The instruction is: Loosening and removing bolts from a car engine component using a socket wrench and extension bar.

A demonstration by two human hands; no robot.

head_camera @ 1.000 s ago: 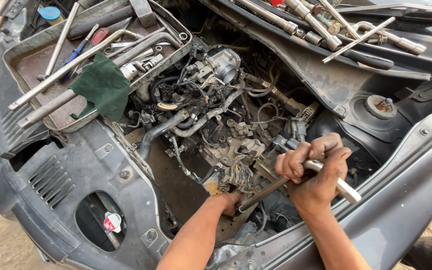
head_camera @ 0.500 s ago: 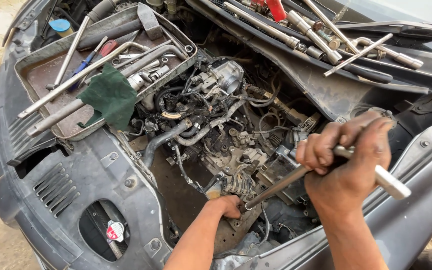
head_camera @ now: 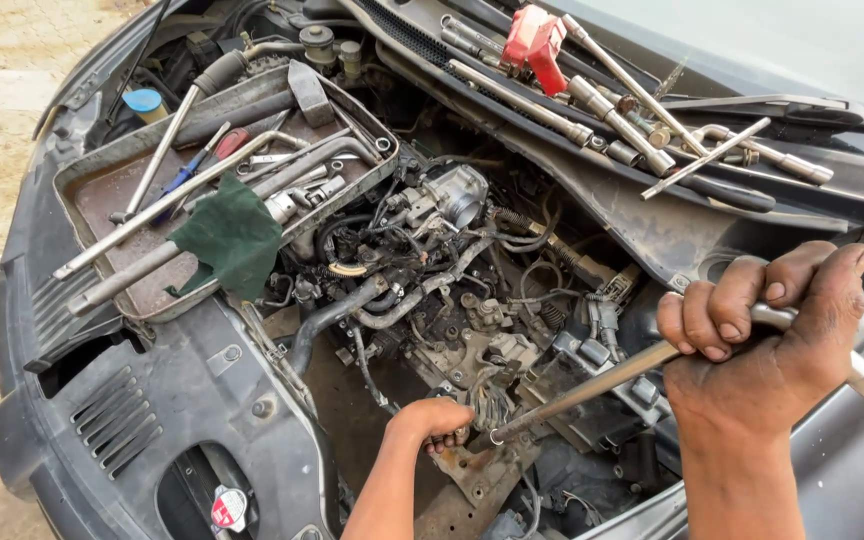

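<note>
in the engine bay, right hand [head_camera: 767, 345] fingers gripping long metal bar [head_camera: 592, 388], left hand [head_camera: 434, 420] closed among hoses [head_camera: 337, 315]

Long steel bar [head_camera: 612, 377], perhaps greasy, slanted

Right hand [head_camera: 767, 345] swings the long metal bar's [head_camera: 592, 385] handle end out toward three o'clock, rising a touch, its slant flattening.

Bright, even daylight; sharp focus, soft shadows.
</note>
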